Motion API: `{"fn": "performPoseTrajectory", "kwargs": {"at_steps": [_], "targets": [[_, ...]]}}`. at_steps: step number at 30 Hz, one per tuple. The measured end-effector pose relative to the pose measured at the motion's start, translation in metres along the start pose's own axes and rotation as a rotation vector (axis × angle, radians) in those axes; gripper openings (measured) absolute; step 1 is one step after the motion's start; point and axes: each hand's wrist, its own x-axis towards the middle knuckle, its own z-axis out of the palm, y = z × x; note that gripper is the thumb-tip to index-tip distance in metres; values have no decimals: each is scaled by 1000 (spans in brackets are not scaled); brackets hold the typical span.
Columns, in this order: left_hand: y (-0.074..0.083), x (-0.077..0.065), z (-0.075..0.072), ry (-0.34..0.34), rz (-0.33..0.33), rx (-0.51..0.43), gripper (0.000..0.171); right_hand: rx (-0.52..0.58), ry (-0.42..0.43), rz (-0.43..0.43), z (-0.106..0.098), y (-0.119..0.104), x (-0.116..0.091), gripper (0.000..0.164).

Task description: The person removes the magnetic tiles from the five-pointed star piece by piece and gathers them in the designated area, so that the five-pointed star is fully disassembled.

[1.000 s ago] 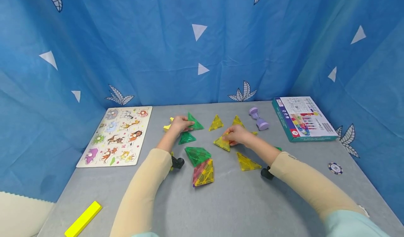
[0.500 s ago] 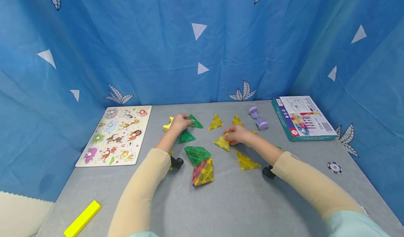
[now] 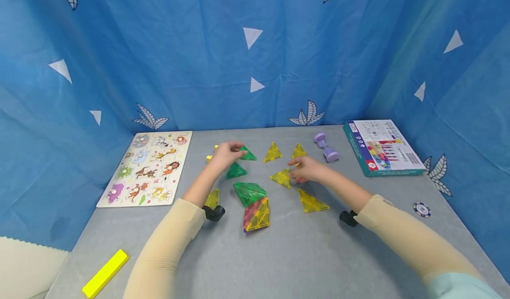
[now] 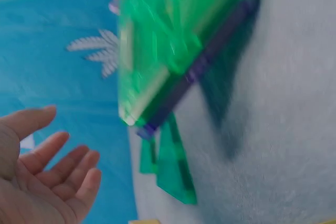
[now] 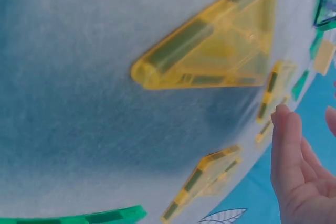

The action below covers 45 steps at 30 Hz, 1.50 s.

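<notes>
My left hand (image 3: 226, 155) hovers beside a green translucent triangle tile (image 3: 249, 153), its fingers loosely bent and parted in the left wrist view, with nothing between them. A second green triangle tile (image 3: 237, 170) lies just below. My right hand (image 3: 306, 168) is at the right side of a yellow triangle tile (image 3: 282, 178); its fingers are nearly straight and hold nothing. In front of both hands stands a built shape with a green part (image 3: 249, 193) and a red and yellow part (image 3: 259, 216). More yellow triangle tiles (image 3: 272, 153) lie around, one (image 3: 312, 201) below my right hand.
An animal peg puzzle (image 3: 145, 170) lies at the back left, a yellow bar (image 3: 105, 273) at the front left. On the right are a lilac hourglass-shaped toy (image 3: 326, 147), a boxed toy set (image 3: 384, 148) and a poker chip (image 3: 422, 209). Blue curtain encloses the table.
My right hand has let go of the yellow triangle tile and drawn slightly right. My left hand has loosened from the green triangle tile and shifted a little left. The tiles have stayed put.
</notes>
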Motion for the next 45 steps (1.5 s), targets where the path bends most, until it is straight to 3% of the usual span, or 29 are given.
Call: {"fn": "performPoseTrajectory", "kwargs": {"at_steps": [3,8,14,20,25,29,33,40,45], "targets": [[7,-13,4,-63,129,-38,37,8,7,-65,1,-1,-10,45],[7,-28,19,-274,318,-2,36,86,-29,-131,15,-3,-27,40],[3,-37,35,-462,399,110,36,144,-150,-171,46,-1,-37,38],[3,-41,38,-584,471,194,31,164,-238,-159,75,-1,-36,27],[6,-43,38,-625,508,216,27,179,-255,-155,89,-3,-32,19],[7,-45,37,-627,479,184,24,202,-253,-161,93,-3,-29,18],[5,-45,37,-620,457,148,21,237,-258,-171,92,1,-26,18],[4,-46,40,-625,485,89,12,284,-268,-187,84,12,-22,15],[4,-45,42,-632,463,90,10,296,-283,-199,81,16,-20,18]]}}
